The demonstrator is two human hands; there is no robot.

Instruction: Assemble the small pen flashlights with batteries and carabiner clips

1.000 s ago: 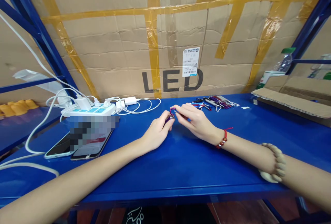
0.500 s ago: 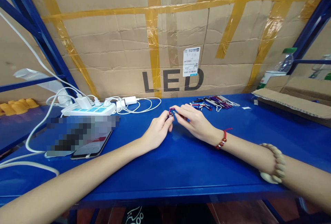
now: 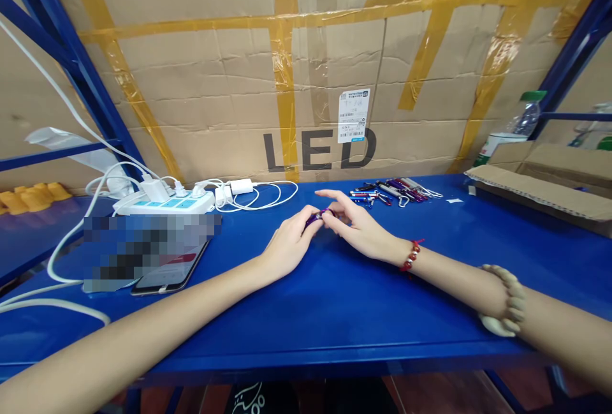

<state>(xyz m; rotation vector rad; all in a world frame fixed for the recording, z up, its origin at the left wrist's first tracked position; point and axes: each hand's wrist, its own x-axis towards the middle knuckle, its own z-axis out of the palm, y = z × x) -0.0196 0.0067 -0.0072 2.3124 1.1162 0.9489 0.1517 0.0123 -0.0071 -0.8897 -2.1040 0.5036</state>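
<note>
A small purple metal carabiner keychain (image 3: 313,217) is held between my two hands, above the middle of the blue table. My left hand (image 3: 290,239) has its thumb and fingers closed around the tube-like body. At the other end, the thumb and a finger of my right hand (image 3: 358,226) pinch the clip, while its index finger sticks out straight. My fingers cover much of the piece. Behind my right hand lies a pile of similar small keychains (image 3: 399,189) in blue, silver, purple and red, with clips on their ends.
On the left stand a white power strip (image 3: 165,202) with plugs and cables and a phone (image 3: 172,270) lying flat. An open cardboard box (image 3: 540,184) and a plastic bottle (image 3: 523,114) are at the right. A large taped carton (image 3: 215,95) walls off the back.
The purple clip has turned from upright to lying level between my hands. My right index finger has lifted and straightened, and its thumb has closed on the clip.
</note>
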